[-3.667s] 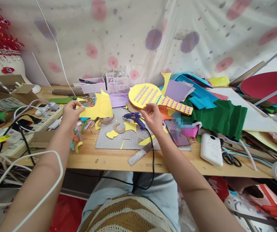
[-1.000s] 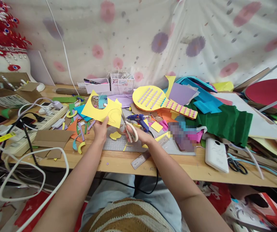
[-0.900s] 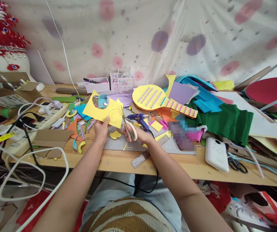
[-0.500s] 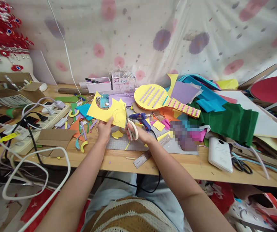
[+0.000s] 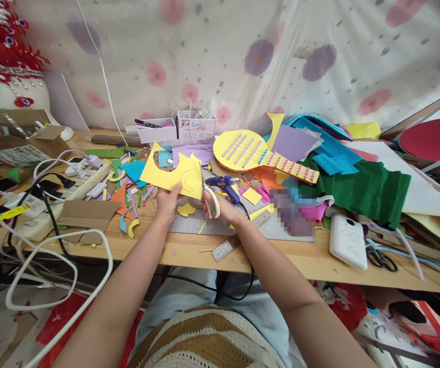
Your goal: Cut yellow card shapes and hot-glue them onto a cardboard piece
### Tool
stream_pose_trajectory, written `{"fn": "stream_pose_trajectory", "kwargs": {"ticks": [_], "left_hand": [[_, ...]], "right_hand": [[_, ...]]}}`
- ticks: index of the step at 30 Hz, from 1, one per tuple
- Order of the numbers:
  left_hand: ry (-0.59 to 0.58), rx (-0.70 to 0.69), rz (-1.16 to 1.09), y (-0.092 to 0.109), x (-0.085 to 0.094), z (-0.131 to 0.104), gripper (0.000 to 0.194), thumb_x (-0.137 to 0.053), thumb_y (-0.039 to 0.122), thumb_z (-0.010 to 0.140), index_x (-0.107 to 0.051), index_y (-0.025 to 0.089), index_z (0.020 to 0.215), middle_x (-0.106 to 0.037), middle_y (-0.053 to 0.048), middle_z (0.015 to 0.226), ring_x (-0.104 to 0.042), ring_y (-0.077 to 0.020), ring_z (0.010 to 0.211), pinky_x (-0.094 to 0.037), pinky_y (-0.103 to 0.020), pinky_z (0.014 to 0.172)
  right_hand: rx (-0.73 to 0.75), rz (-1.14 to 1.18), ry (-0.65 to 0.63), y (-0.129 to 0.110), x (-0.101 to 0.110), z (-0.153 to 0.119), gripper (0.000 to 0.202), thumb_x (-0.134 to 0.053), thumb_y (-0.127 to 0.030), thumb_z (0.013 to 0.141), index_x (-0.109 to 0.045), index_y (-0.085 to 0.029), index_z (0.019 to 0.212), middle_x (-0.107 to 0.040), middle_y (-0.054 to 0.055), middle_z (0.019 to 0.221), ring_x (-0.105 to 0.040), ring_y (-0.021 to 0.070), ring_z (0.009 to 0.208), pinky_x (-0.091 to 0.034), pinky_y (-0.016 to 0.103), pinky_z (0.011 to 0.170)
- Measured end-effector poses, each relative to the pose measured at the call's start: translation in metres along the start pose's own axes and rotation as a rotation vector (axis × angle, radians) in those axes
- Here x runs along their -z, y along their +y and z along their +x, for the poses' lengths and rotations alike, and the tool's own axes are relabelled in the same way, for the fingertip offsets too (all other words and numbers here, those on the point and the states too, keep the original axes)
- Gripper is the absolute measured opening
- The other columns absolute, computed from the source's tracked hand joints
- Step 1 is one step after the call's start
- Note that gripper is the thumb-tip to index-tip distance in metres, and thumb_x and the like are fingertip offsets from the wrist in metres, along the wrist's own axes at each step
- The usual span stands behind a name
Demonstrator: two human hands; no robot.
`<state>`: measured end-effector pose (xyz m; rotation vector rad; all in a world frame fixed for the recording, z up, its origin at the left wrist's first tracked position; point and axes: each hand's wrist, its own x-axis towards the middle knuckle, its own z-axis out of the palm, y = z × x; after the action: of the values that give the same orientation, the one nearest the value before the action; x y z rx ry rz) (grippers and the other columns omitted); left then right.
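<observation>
A yellow foam or paper sheet [image 5: 166,175] with curved cut-outs and a drawn curved outline is pinched by my left hand [image 5: 168,202] at its lower edge. My right hand [image 5: 220,207] is closed around the white-handled scissors [image 5: 213,203], whose blades are at the right edge of the sheet and partly hidden. Just behind that hand lies a blue glue gun [image 5: 223,185]. Beneath the sheet a small yellow cut piece [image 5: 186,209] rests on the grey cutting mat [image 5: 181,226]. Under my right forearm a metal ruler [image 5: 225,248] sticks out.
A yellow lute-like craft [image 5: 239,149] lies behind, with coloured sheets and green crepe paper [image 5: 369,191] to its right. A power strip [image 5: 57,204] with tangled cables stands at left. A white power bank [image 5: 348,241] and black scissors [image 5: 381,259] lie at right.
The yellow sheet has shifted slightly right and turned a little, still in my left hand. The scissors remain at its right edge; their blades show less now.
</observation>
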<state>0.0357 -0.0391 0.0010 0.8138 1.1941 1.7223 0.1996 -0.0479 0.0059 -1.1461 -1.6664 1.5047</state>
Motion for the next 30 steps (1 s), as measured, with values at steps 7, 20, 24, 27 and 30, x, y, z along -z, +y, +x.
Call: {"fn": "stream_pose_trajectory", "kwargs": {"ticks": [7,20,24,27,30], "left_hand": [[-0.021,0.004,-0.049,-0.011,0.004,0.007,0.037,-0.070,0.022,0.065,-0.064,0.013,0.100,-0.069,-0.011,0.100,-0.065,-0.0205,0.088,-0.055,-0.034,0.075],[-0.030,0.046,-0.059,-0.011,0.003,0.004,0.032,-0.072,0.024,0.060,-0.065,0.012,0.089,-0.069,-0.011,0.095,-0.066,-0.0204,0.082,-0.056,-0.033,0.070],[-0.039,0.050,-0.063,-0.011,0.004,0.004,0.033,-0.072,0.025,0.059,-0.065,0.012,0.089,-0.069,-0.011,0.095,-0.066,-0.0213,0.083,-0.056,-0.034,0.069],[-0.034,0.054,-0.061,-0.010,0.003,0.004,0.032,-0.072,0.024,0.059,-0.065,0.012,0.088,-0.069,-0.011,0.094,-0.066,-0.0214,0.084,-0.056,-0.034,0.070],[-0.028,0.064,-0.062,-0.009,0.003,0.003,0.031,-0.071,0.023,0.060,-0.065,0.012,0.088,-0.069,-0.011,0.095,-0.066,-0.0210,0.084,-0.056,-0.033,0.070]], "right_hand": [[-0.064,0.127,-0.065,-0.004,0.001,0.001,0.052,-0.048,-0.069,0.070,-0.042,-0.019,0.079,-0.044,-0.002,0.063,-0.046,0.0083,0.048,-0.035,0.023,0.045],[-0.001,0.125,-0.096,0.006,0.005,-0.006,0.057,-0.045,-0.073,0.068,-0.039,-0.018,0.078,-0.046,-0.003,0.060,-0.045,0.0080,0.047,-0.034,0.024,0.046],[-0.004,0.115,-0.090,0.008,0.005,-0.006,0.055,-0.044,-0.072,0.070,-0.039,-0.018,0.079,-0.046,-0.003,0.059,-0.045,0.0083,0.047,-0.033,0.024,0.046],[0.014,0.100,-0.092,0.010,0.005,-0.005,0.054,-0.044,-0.071,0.071,-0.040,-0.018,0.079,-0.045,-0.003,0.058,-0.044,0.0083,0.047,-0.032,0.024,0.045],[0.016,0.130,-0.105,0.011,0.006,-0.005,0.054,-0.046,-0.071,0.070,-0.039,-0.019,0.079,-0.043,-0.004,0.057,-0.043,0.0082,0.046,-0.032,0.024,0.045]]}}
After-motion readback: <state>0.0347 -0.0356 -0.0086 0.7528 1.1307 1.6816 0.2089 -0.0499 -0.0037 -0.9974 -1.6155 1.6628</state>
